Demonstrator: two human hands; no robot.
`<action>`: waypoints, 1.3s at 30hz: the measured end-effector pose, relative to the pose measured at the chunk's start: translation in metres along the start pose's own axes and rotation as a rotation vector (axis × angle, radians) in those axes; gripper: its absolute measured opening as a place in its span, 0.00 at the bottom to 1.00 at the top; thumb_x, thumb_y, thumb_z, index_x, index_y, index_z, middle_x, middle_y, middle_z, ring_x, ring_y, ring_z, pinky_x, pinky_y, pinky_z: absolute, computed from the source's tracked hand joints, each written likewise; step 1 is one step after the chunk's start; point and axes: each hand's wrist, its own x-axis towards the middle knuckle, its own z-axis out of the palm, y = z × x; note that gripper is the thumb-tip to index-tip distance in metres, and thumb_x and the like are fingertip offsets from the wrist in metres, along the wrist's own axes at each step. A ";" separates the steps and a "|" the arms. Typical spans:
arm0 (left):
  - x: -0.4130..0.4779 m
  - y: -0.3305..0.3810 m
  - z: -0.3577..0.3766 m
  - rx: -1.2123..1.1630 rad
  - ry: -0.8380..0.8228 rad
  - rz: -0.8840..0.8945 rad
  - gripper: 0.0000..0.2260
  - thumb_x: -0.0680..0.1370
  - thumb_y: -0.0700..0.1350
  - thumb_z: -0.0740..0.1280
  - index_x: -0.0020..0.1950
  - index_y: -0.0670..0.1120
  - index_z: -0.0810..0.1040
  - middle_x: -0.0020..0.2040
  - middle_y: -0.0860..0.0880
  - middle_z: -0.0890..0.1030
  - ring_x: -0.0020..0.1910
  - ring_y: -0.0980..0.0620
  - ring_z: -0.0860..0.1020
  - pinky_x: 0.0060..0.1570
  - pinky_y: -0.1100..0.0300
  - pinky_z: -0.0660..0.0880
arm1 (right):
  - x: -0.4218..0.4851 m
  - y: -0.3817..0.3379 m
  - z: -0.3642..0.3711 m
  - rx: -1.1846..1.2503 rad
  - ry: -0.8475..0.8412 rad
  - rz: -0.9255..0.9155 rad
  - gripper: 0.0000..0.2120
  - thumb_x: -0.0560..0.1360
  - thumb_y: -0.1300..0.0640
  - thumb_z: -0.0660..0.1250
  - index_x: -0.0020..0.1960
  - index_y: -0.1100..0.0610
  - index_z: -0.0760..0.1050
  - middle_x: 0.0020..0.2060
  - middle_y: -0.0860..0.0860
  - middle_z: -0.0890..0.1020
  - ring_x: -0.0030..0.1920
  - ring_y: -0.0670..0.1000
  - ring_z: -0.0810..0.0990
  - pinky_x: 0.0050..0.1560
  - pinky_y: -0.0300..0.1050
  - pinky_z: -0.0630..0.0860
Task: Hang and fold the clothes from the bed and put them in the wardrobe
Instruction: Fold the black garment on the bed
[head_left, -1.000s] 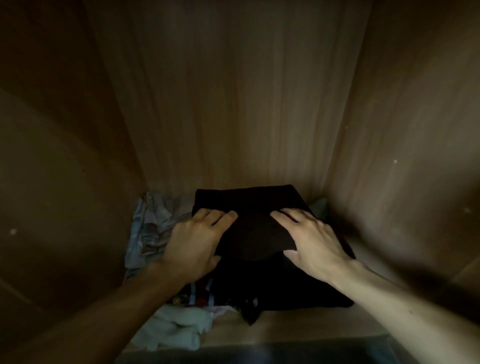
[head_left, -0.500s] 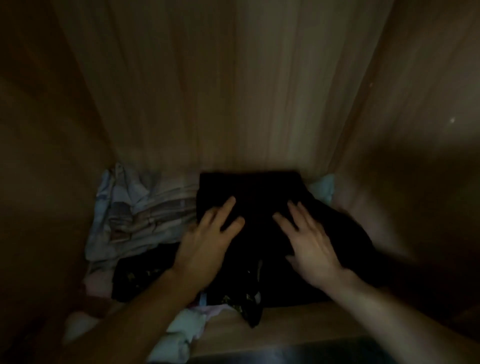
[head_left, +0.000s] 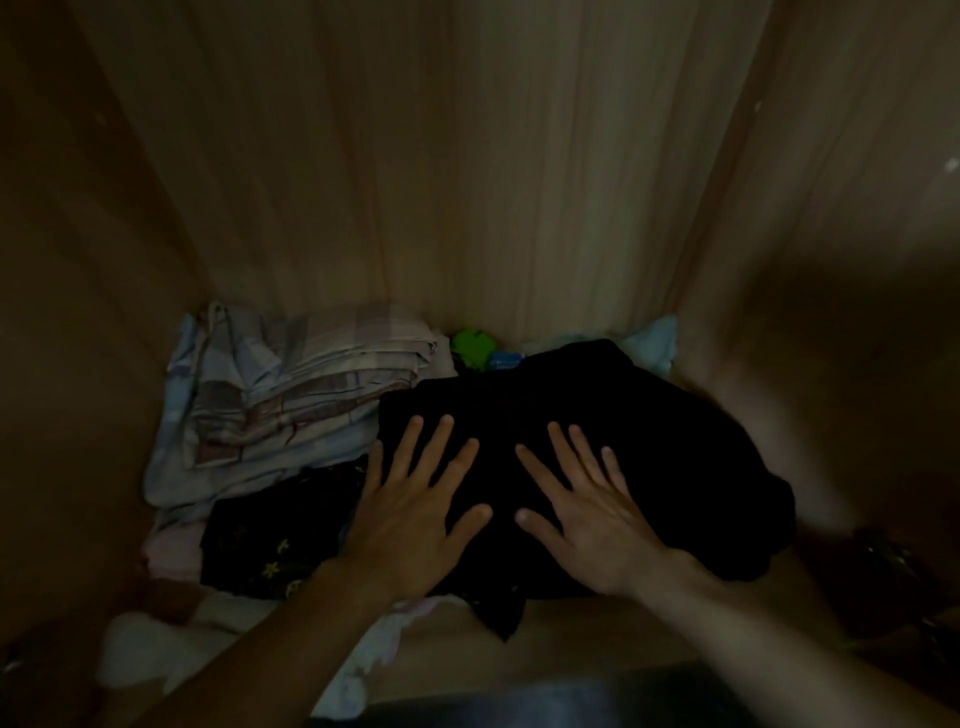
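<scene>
Left hand (head_left: 413, 512) flat on black fabric (head_left: 654, 441)

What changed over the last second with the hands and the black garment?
Both hands spread flat: the left hand and right hand, earlier with fingers together on the black garment, now press on it with fingers splayed. Nothing was taken hold of or let go. The garment stayed on the shelf beside the plaid pile.

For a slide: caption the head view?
Left hand and right hand press flat on a black garment beside folded plaid cloth in the wardrobe.
</scene>
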 end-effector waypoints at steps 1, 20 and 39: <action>0.009 -0.003 0.003 0.017 -0.014 -0.010 0.38 0.72 0.74 0.30 0.80 0.59 0.37 0.79 0.53 0.31 0.77 0.47 0.30 0.74 0.39 0.32 | 0.011 -0.004 0.001 -0.006 0.020 0.012 0.34 0.75 0.30 0.37 0.78 0.40 0.35 0.78 0.51 0.33 0.76 0.53 0.28 0.75 0.59 0.32; 0.040 -0.013 0.033 -0.056 -0.073 -0.085 0.37 0.73 0.73 0.37 0.80 0.62 0.40 0.79 0.52 0.33 0.78 0.46 0.33 0.73 0.38 0.33 | 0.046 0.006 0.026 -0.035 0.038 0.036 0.35 0.74 0.29 0.34 0.77 0.39 0.31 0.77 0.50 0.31 0.76 0.53 0.27 0.75 0.60 0.33; -0.010 0.036 -0.058 -0.116 -0.456 -0.219 0.32 0.80 0.67 0.46 0.80 0.58 0.36 0.82 0.49 0.41 0.79 0.45 0.35 0.76 0.40 0.36 | -0.053 -0.015 -0.043 0.221 -0.270 0.104 0.53 0.59 0.16 0.37 0.79 0.41 0.42 0.80 0.48 0.45 0.79 0.53 0.43 0.77 0.52 0.50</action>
